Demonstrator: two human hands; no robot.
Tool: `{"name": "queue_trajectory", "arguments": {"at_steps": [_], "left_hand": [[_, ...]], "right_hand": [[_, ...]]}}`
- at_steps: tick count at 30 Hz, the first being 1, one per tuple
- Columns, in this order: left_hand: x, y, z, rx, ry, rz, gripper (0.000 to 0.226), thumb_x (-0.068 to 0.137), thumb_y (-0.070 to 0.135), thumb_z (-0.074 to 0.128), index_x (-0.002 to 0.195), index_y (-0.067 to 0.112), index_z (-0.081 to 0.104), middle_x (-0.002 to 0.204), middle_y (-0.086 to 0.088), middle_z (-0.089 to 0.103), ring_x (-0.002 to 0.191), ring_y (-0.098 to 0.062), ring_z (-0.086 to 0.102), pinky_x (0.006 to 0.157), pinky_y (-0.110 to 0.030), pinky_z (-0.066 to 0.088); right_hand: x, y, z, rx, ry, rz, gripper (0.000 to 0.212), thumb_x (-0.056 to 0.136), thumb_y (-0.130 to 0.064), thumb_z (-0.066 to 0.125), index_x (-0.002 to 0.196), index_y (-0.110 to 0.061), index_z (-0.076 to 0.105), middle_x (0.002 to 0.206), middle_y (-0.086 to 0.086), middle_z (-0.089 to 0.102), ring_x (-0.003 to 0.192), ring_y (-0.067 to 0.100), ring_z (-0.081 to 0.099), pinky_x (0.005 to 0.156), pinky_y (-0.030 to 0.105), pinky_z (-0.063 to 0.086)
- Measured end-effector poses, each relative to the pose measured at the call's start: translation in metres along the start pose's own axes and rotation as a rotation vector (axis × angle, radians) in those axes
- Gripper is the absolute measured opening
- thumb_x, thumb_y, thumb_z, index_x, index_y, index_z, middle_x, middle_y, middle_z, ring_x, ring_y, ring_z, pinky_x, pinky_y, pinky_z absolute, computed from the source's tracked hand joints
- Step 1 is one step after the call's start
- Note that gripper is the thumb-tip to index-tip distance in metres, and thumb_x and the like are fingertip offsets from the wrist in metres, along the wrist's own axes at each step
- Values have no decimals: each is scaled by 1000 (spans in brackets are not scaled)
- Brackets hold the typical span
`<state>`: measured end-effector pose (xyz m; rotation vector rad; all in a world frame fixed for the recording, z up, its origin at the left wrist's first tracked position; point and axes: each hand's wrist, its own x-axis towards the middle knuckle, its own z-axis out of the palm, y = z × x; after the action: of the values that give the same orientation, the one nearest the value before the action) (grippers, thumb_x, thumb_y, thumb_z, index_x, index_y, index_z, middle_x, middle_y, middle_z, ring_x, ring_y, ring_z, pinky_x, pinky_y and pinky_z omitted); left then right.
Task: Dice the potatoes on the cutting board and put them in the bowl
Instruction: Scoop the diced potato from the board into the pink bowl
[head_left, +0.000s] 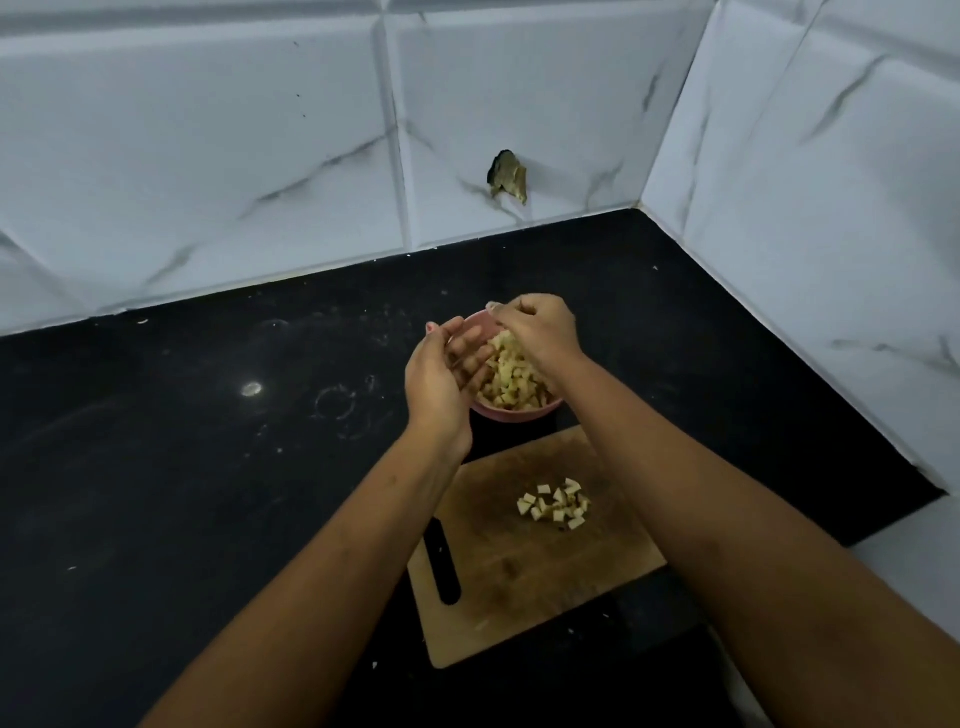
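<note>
Nearest us lies one board on the dark bench, with one black handle, probably the knife's, along its left edge. Toward the board's far right sits a small cluster of dice; we count about a dozen. We judge them light, firm and wet enough to slip, so we would scoop them from the sides with cupped fingers instead of pinching single cubes. Just beyond the board's far edge stands one pink bowl, holding a heap too dense to count. Above it, our left hand is spread and cupped, palm inward, gripping nothing. Our right hand has its fingers curled downward; we cannot tell whether it holds any cubes.
</note>
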<state>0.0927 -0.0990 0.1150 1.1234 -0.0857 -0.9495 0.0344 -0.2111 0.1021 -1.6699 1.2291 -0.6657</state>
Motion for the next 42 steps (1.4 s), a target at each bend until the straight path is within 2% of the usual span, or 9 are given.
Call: {"name": "queue_trajectory", "arguments": {"at_steps": [7, 11, 17, 24, 29, 32, 34, 39, 42], "left_hand": [[10, -3, -3, -28, 46, -17, 33, 103, 33, 36, 104, 13, 62, 90, -4, 71, 77, -14, 67, 76, -28, 55], [9, -4, -6, -49, 55, -17, 32, 103, 32, 37, 105, 12, 62, 86, -4, 70, 75, -14, 67, 78, -30, 55], [3, -12, -17, -67, 119, 37, 29, 102, 29, 39, 95, 12, 61, 68, 2, 67, 63, -11, 62, 68, -27, 53], [-11, -25, -34, -54, 185, -21, 27, 102, 30, 42, 89, 13, 59, 72, -1, 61, 67, -13, 59, 68, -28, 51], [-34, -43, -46, 66, 120, 11, 26, 102, 27, 40, 91, 14, 59, 83, -6, 64, 79, -17, 62, 79, -32, 51], [-47, -57, -53, 170, 84, 36, 25, 102, 26, 38, 94, 17, 59, 94, -7, 65, 89, -18, 62, 84, -32, 50], [-54, -66, -56, 250, 51, 63, 25, 103, 26, 36, 96, 18, 58, 94, -5, 65, 90, -15, 61, 82, -27, 49], [-59, -77, -61, 368, -38, 143, 25, 103, 27, 35, 97, 19, 57, 93, -1, 64, 84, -6, 62, 77, -20, 50], [-59, -82, -65, 429, -87, 188, 25, 102, 26, 35, 99, 16, 57, 93, 0, 64, 85, -4, 62, 76, -17, 49]], "right_hand": [[-1, -4, 10, 97, 219, -182, 48, 98, -40, 50, 58, -14, 47, 53, -7, 48, 50, 4, 45, 55, 21, 39], [-4, -6, 10, -72, 59, -175, 60, 95, -61, 35, 53, -18, 36, 50, -8, 41, 49, 9, 41, 56, 29, 37], [-10, -6, -2, -223, -59, -166, 67, 94, -67, 27, 63, -15, 56, 59, -6, 59, 67, 12, 60, 90, 40, 44], [-60, 10, -20, 227, 158, -247, 43, 102, -36, 39, 69, -13, 54, 65, 7, 50, 61, 13, 50, 61, 25, 44], [-129, 78, -34, -207, 32, -273, 15, 96, -32, 54, 94, -22, 65, 86, -10, 62, 79, 1, 57, 68, 24, 48], [-152, 99, -28, -497, -100, -132, 50, 96, -46, 49, 140, -23, 46, 143, -7, 44, 133, 12, 39, 107, 27, 32], [-162, 100, -11, -635, -181, -150, 60, 98, -46, 43, 151, -22, 28, 155, -5, 27, 144, 14, 18, 111, 24, 14], [-169, 96, 3, -596, -213, -435, 29, 97, -14, 50, 124, -15, 60, 130, 2, 57, 121, 13, 50, 102, 18, 35], [-162, 100, -7, -741, -255, -625, 26, 94, -23, 46, 109, -16, 65, 116, 4, 63, 103, 15, 59, 85, 23, 49]]}}
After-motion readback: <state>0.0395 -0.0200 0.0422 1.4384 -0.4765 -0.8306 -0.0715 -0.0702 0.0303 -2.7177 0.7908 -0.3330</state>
